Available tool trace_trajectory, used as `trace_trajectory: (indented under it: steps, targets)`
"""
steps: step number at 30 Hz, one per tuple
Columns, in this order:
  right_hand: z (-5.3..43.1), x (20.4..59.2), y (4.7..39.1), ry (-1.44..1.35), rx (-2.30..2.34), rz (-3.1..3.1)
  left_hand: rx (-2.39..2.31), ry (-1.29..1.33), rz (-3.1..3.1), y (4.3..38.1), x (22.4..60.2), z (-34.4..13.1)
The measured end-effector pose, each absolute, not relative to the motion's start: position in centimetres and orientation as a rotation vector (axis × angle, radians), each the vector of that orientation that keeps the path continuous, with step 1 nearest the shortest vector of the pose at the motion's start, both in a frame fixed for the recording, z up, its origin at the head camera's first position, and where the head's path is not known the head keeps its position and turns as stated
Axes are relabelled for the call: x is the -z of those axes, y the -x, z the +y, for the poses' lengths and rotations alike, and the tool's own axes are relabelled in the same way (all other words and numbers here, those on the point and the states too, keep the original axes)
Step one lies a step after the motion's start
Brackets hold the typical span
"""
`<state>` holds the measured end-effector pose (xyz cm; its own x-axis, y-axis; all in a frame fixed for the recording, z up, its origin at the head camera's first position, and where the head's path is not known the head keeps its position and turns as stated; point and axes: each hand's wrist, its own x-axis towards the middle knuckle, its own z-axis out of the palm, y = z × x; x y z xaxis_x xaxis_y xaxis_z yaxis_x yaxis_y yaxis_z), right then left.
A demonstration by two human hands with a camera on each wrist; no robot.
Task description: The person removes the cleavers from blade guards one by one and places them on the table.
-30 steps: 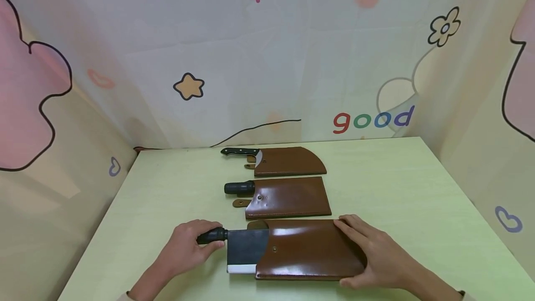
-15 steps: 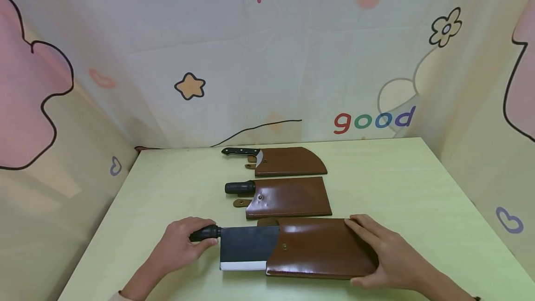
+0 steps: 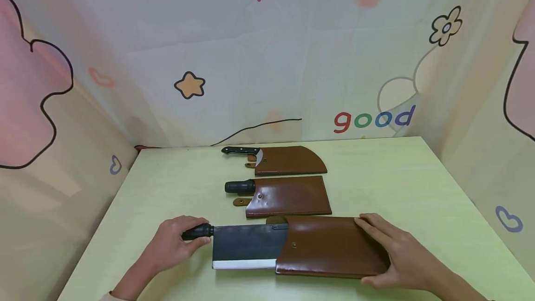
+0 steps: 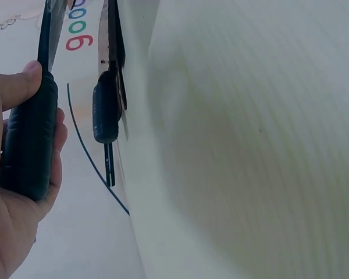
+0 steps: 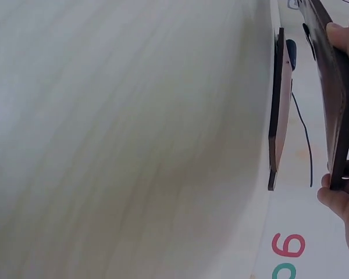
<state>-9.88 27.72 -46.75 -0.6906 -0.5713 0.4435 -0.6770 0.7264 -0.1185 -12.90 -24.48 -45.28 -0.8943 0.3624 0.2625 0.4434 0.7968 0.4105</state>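
A cleaver (image 3: 246,245) with a dark blade and bright edge sits partly inside a brown leather sheath (image 3: 330,247). My left hand (image 3: 173,243) grips its black handle (image 4: 29,139), with the thumb along it in the left wrist view. On the right, my right hand (image 3: 403,254) holds the closed end of the sheath, fingers at the top corner and thumb at the lower one. The right wrist view shows this sheath (image 5: 334,99) raised off the table. The blade's front part is hidden in the leather.
Behind lie two more knives in brown sheaths on the pale table (image 3: 418,189): a black-handled cleaver in a rectangular sheath (image 3: 292,196), and a riveted-handle knife in a curved sheath (image 3: 290,160). Printed cloth (image 3: 267,59) stands at the back and sides.
My left hand has drawn the cleaver leftward while my right hand moved the sheath rightward. More of the blade shows now, including a slot near its spine.
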Motion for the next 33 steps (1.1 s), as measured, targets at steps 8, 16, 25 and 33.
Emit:
trace_trajectory:
  steps: [8, 16, 25, 33]
  targets:
    - [29.0, 46.9, 9.9, -0.977, -0.359, -2.562, 0.694, 0.614, -2.87, 12.8, 45.1, -25.1]
    - [30.3, 46.6, 9.3, -0.926, -0.311, -2.584, 0.688, 0.626, -2.834, 12.6, 45.5, -25.8]
    - [31.7, 46.6, 8.5, -0.888, -0.313, -2.591, 0.707, 0.653, -2.797, 12.3, 46.3, -27.1]
    - [32.5, 47.0, 7.8, -0.853, -0.273, -2.682, 0.693, 0.66, -2.886, 11.9, 47.0, -27.7]
